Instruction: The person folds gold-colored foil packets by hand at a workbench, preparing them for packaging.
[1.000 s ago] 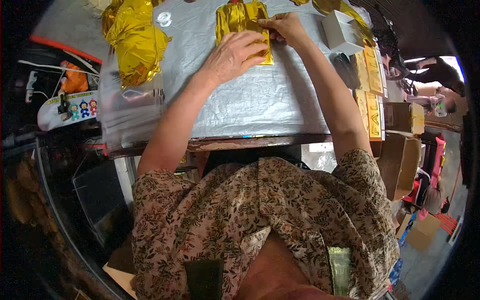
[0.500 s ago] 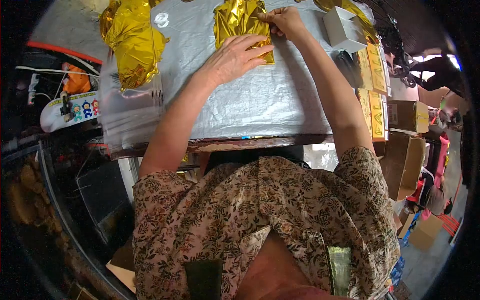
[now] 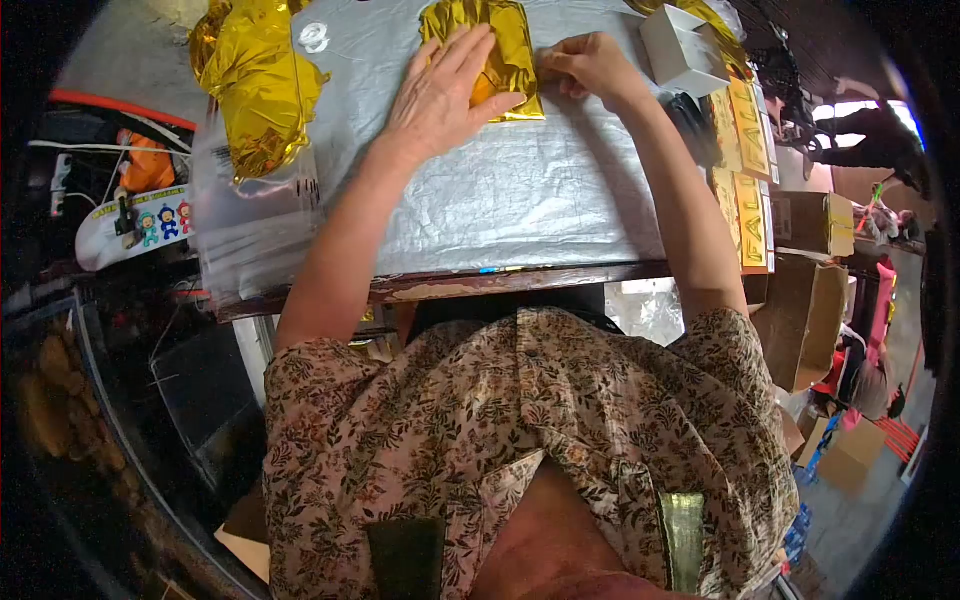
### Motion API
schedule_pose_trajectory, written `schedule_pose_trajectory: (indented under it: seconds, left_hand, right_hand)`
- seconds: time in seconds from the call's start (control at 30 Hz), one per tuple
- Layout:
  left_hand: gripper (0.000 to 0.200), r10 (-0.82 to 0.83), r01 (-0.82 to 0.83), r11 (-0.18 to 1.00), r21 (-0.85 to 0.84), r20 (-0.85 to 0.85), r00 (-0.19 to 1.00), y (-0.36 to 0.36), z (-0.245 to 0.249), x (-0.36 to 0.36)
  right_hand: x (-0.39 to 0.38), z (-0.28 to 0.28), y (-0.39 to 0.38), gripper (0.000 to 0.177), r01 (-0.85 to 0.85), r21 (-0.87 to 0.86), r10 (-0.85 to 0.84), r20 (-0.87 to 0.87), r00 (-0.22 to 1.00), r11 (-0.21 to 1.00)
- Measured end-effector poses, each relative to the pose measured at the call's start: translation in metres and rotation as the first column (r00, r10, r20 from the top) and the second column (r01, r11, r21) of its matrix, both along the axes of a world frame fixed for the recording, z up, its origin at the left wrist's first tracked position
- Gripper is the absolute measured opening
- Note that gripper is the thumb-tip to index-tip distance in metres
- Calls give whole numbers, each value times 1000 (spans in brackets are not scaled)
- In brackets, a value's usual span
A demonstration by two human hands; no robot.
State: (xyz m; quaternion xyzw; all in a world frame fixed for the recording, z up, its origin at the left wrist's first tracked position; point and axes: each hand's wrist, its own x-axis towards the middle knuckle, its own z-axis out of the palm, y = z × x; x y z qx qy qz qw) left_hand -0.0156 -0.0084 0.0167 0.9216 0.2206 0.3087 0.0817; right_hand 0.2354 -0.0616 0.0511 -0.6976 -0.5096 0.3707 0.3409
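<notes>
A gold foil piece [image 3: 515, 55], wrinkled and roughly rectangular, lies on the silver-covered table [image 3: 520, 200] at the top middle. My left hand [image 3: 440, 95] rests flat on it, fingers stretched out and thumb spread toward its lower edge. Just right of the foil's right edge is my right hand [image 3: 590, 70], its fingers curled and thumb against the index finger. Whether anything is pinched there is hidden. More crumpled gold foil [image 3: 265, 100] is heaped at the table's left side, partly over clear plastic [image 3: 255, 225].
An open white box [image 3: 683, 55] sits at the right, above a dark object [image 3: 692, 128] and yellow printed boxes [image 3: 745, 130]. A small white ring-shaped item [image 3: 314, 38] lies at the upper left. Cardboard boxes [image 3: 800, 320] stand beyond the table's right edge.
My left hand has slid up and left, turning its fingers upward over the foil. My right hand has shifted slightly right and down, off the foil's upper right part.
</notes>
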Motion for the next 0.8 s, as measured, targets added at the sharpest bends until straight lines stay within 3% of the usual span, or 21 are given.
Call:
schedule_pose_trajectory:
  seconds: [0.07,0.17,0.27,0.37,0.57,0.8]
  left_hand:
    - [93,122,-121,992,19,-77,990,-4,-6,-1]
    - [98,125,-117,992,54,-177,976,-5,-20,4]
    - [99,131,-116,990,79,-220,967,-6,-14,8]
    - [101,135,-123,990,65,-234,963,-7,-17,10]
    - [105,146,-145,989,26,-285,947,-6,-19,10]
    - [107,127,-136,991,-17,-254,959,-6,-20,10]
  right_hand:
    - [-5,3,-7,20,-40,-73,37,-41,998,997]
    - [-14,-2,-12,19,44,7,-43,-130,991,999]
    - [-15,-2,-13,20,32,-62,-36,-71,997,998]
    - [-24,1,-16,21,103,-32,-105,-91,990,994]
    - [-18,-4,-19,20,28,-49,-35,-145,989,998]
    - [-28,0,-20,15,75,-80,-91,-213,973,994]
